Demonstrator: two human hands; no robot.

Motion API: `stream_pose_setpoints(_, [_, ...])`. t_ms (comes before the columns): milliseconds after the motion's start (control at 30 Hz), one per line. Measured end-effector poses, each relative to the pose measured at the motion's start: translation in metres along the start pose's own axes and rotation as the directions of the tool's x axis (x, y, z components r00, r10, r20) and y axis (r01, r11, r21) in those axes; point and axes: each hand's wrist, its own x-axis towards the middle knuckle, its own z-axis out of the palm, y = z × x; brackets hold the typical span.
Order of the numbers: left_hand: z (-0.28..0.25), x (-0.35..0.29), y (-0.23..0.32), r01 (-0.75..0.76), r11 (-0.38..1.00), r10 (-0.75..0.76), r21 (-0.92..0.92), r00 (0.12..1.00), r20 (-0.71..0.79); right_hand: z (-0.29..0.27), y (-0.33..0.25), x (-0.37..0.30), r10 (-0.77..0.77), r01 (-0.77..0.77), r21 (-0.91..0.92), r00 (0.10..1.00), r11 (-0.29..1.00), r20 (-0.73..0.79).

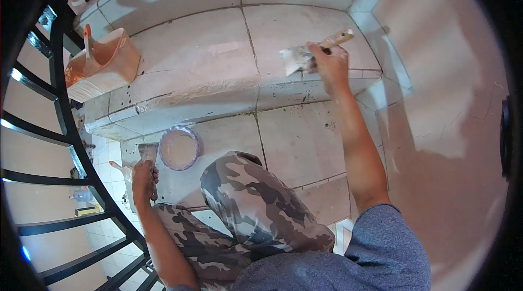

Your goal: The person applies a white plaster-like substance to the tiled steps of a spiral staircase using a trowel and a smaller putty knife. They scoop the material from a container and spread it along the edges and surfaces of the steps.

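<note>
While the right hand [331, 65] grips a loaded putty knife [294, 61] over the step edge [359, 73] and the left hand [143, 182] clasps a scraper [147, 152] beside the bowl [179, 128], paste [201, 90] roughly covers the left stretch, with the barer right end probably left.

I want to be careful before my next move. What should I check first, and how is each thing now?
1. Right hand gripping its putty knife: ok.
2. Left hand gripping the second putty knife: ok.
3. Round bowl upright on the lower step: ok.
4. Pale paste available in the bowl: ok; whether it is workable: cannot tell.
5. Stair riser free of loose bits: not ok, dark specks show on it.
</note>
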Motion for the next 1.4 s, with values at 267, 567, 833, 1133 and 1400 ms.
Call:
stream_pose_setpoints(267, [-0.029, -0.021, 0.010, -0.048, 0.998, 0.049, -0.028, 0.996, 0.068, -0.036, -0.058, 0.025, -0.246, 0.255, -0.310, 0.967, 0.916, 0.069])
stream_pose_setpoints(567, [0.063, -0.123, 0.111, -0.298, 0.955, 0.280, -0.007, 0.889, 0.362, -0.005, -0.042, 0.029, -0.501, 0.713, -0.326, 0.680, 0.620, 0.535])
stream_pose_setpoints(833, [0.205, -0.147, 0.121, -0.009, 0.995, 0.075, -0.102, 0.743, 0.665, -0.006, -0.054, -0.029, -0.543, 0.787, -0.286, 0.593, 0.547, 0.595])
stream_pose_setpoints(1133, [0.250, -0.125, 0.110, 0.074, 0.990, 0.027, -0.121, 0.740, 0.672, -0.049, -0.039, -0.037, -0.467, 0.526, -0.397, 0.850, 0.752, 0.243])
stream_pose_setpoints(1400, [0.258, -0.107, 0.110, 0.057, 0.991, 0.043, -0.125, 0.736, 0.675, -0.044, -0.038, -0.042, -0.354, 0.323, -0.649, 0.931, 0.689, 0.087])
